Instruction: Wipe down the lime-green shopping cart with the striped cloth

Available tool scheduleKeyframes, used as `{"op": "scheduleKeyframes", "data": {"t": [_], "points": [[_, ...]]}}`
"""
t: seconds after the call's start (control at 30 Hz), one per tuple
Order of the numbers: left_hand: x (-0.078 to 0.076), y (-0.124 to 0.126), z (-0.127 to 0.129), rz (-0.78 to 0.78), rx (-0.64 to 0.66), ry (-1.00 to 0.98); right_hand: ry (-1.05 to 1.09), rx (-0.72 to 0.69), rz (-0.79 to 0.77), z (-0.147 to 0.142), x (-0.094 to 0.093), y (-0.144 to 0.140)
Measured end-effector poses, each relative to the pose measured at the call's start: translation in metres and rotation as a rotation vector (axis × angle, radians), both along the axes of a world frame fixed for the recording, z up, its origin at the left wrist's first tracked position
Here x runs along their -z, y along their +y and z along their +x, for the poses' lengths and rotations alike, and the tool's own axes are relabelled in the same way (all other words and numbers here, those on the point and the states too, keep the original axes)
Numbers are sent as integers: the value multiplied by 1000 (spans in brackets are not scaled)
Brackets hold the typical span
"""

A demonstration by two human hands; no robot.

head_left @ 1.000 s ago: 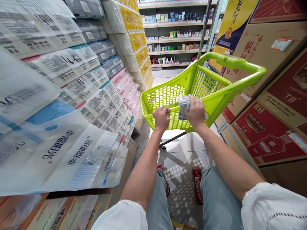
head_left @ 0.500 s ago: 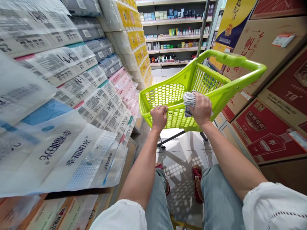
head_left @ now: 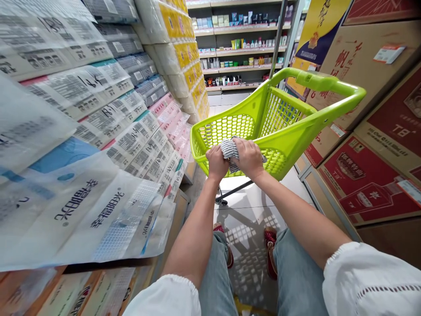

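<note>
Cloth [head_left: 229, 149] sits bunched under right hand [head_left: 250, 156], beside left hand [head_left: 216, 161] gripping cart rim [head_left: 197, 151].

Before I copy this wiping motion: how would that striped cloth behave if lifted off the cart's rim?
The grey-and-white striped cloth looks floppy: it bunches and folds under the right hand. Probably light, since it drapes over the thin rim of the lime-green plastic cart beside the left hand. Unlikely to roll.
</note>
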State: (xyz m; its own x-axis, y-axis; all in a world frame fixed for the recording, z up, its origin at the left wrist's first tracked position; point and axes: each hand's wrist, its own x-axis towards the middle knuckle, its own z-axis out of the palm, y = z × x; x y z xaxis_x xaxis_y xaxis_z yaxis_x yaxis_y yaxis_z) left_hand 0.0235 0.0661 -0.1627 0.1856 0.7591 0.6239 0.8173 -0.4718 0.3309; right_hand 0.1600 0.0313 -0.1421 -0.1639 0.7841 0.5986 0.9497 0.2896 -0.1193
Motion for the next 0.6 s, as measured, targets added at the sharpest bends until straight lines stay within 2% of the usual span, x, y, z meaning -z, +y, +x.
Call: {"op": "scheduleKeyframes", "data": {"t": [0.07, 0.23, 0.3, 0.47, 0.6], "points": [[-1, 0, -1, -9, 6, 11, -25, 23, 3, 16, -3, 0], [-3, 0, -3, 2, 35, -10, 44, 191, 85, 67, -8, 2], [-2, 2, -5, 11, 42, -11, 73, 203, 122, 82, -9, 5], [4, -1, -11, 103, 116, 0, 139, 110, 170, 91, -7, 11], [12, -22, -6, 222, 55, 55, 154, 86, 197, 88, -3, 10]]}}
